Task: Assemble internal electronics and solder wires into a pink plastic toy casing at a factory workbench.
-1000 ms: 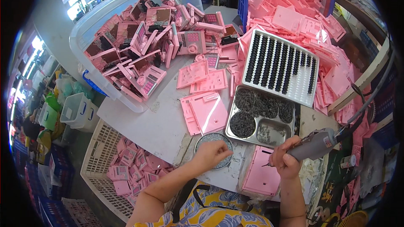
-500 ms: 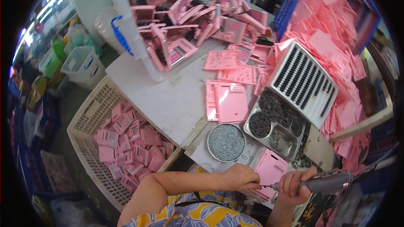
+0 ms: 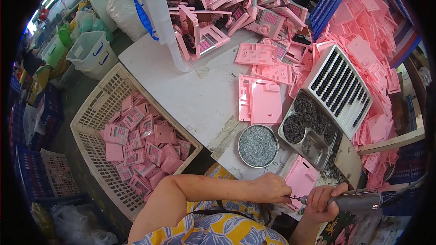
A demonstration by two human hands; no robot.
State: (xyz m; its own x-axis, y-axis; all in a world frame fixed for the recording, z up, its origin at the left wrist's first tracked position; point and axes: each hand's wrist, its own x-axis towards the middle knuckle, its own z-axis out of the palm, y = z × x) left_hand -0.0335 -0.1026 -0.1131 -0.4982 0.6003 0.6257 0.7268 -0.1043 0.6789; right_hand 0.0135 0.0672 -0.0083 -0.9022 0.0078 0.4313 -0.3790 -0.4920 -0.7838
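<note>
My right hand (image 3: 321, 203) is wrapped round a grey electric screwdriver (image 3: 356, 203), which lies nearly level with its bit pointing left. Fingers pinched together, my left hand (image 3: 271, 188) meets the tip of the bit. Whatever those fingertips hold is too small to make out. Just beyond both hands, a flat pink plastic panel (image 3: 301, 176) with a dark slot rests on the work surface; the hands cover part of its near edge. A round metal bowl (image 3: 258, 145) full of small silvery screws stands beyond my left hand.
A metal tray (image 3: 320, 147) holds small dark parts, beside a white rack (image 3: 338, 93) with rows of black pieces. Pink panels (image 3: 265, 102) are stacked behind the bowl. Left stands a beige basket (image 3: 97, 109) of pink calculators; a clear bin (image 3: 170, 31) of pink cases is at the back.
The whole view has shifted, so the table's contents sit farther right and somewhat higher. Both hands and the screwdriver keep about the same place beside the pink panel.
</note>
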